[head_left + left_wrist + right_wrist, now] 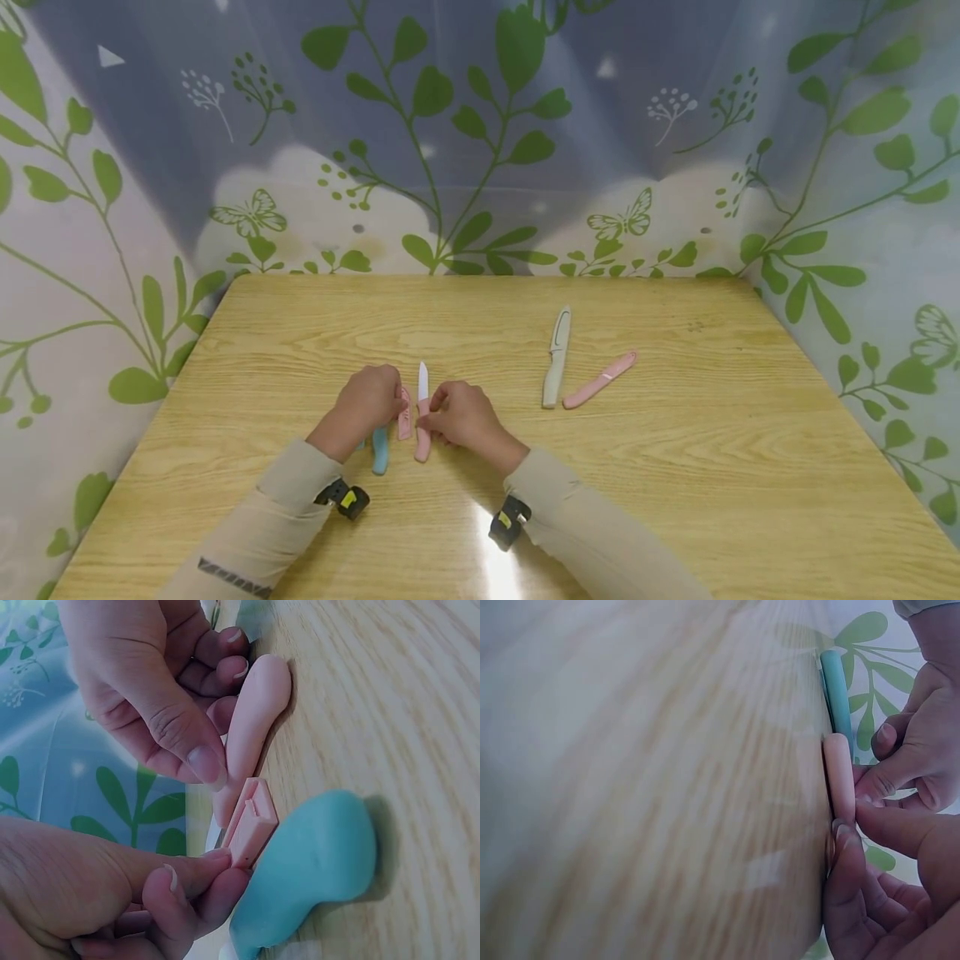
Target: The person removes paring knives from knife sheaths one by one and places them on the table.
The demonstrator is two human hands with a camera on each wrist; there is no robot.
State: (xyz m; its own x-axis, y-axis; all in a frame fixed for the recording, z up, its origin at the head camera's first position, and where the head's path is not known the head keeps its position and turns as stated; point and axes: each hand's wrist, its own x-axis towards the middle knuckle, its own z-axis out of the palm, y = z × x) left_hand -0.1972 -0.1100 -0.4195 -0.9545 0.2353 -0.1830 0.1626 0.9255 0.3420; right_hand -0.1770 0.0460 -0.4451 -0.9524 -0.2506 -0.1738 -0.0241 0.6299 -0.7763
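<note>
Side by side on the wooden table lie a pink-handled knife [423,448] with a bare white blade and a pink blade sheath [405,423]. My right hand [467,415] pinches the knife's handle [259,705] between thumb and fingers, the blade pointing away from me. At its left, my left hand [369,395] holds the sheath [253,825] between thumb and fingertip, its slotted end showing in the left wrist view. A blue-handled knife [380,454] lies just beside the left hand, which hides its far part.
Farther right on the table [675,467] lie a beige knife [557,358] in its sheath and a pink sheathed knife [600,380], angled near each other. A leaf-patterned cloth [480,150] stands behind the table and at both sides.
</note>
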